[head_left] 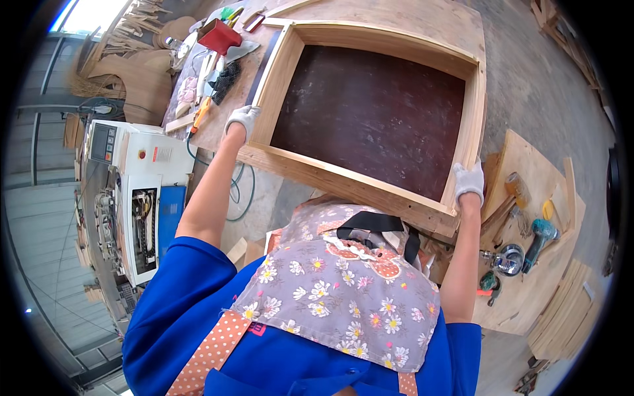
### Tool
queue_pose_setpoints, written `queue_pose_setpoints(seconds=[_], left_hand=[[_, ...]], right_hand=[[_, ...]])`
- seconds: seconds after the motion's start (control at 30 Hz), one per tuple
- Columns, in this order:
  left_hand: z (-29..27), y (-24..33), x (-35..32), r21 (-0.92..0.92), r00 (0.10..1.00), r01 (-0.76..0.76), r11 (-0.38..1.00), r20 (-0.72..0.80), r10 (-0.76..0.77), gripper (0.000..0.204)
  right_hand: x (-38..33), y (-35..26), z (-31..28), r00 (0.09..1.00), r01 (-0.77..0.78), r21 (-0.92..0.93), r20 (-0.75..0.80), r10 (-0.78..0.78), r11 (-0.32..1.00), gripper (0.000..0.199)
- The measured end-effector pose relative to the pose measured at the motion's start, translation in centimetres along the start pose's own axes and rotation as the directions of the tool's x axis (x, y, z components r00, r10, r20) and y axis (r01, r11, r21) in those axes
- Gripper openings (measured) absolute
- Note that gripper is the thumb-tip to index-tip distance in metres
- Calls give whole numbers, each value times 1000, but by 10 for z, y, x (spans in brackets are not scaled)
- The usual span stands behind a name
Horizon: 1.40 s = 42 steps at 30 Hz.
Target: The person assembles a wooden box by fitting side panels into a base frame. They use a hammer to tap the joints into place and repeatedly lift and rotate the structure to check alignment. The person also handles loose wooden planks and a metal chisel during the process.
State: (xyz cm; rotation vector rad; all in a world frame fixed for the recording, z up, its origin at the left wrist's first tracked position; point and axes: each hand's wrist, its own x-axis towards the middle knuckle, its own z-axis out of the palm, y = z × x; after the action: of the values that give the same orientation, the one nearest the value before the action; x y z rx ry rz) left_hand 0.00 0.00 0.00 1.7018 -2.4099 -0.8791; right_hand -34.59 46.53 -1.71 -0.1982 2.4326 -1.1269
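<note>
Workbench (422, 20): wooden frame (370, 188) between gloved grips

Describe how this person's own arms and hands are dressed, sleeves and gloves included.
Both hands wear light, whitish knit work gloves: the left hand and the right hand. The gloves end at the wrists, and the forearms are bare below them. Short bright blue sleeves cover the upper arms to about the elbow. No watch, bracelet or marking shows on either arm.
</note>
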Motion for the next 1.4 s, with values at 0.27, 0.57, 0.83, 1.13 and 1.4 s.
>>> queue_pose_setpoints(seconds=[0.27,0.57,0.83,1.13,1.4], left_hand=[[0,-18,-3,-76,998,-44,996,-36,41,47],[18,-12,-123,-861,900,434,263,400,-176,69],[46,59,-137,-776,891,414,476,453,-36,42],[68,163,-81,-852,909,-7,524,212,358,57],[56,181,1,-340,947,-33,940,290,138,75]], right_hand=[[-20,-36,-5,995,84,-42,-56,-86,996,48],[-10,-67,-50,681,560,-807,321,-659,186,66],[19,-108,-51,463,813,-568,764,-449,-127,17],[-24,-166,-54,549,774,-631,623,-557,56,26],[-83,-167,52,568,815,-452,492,-660,364,32]])
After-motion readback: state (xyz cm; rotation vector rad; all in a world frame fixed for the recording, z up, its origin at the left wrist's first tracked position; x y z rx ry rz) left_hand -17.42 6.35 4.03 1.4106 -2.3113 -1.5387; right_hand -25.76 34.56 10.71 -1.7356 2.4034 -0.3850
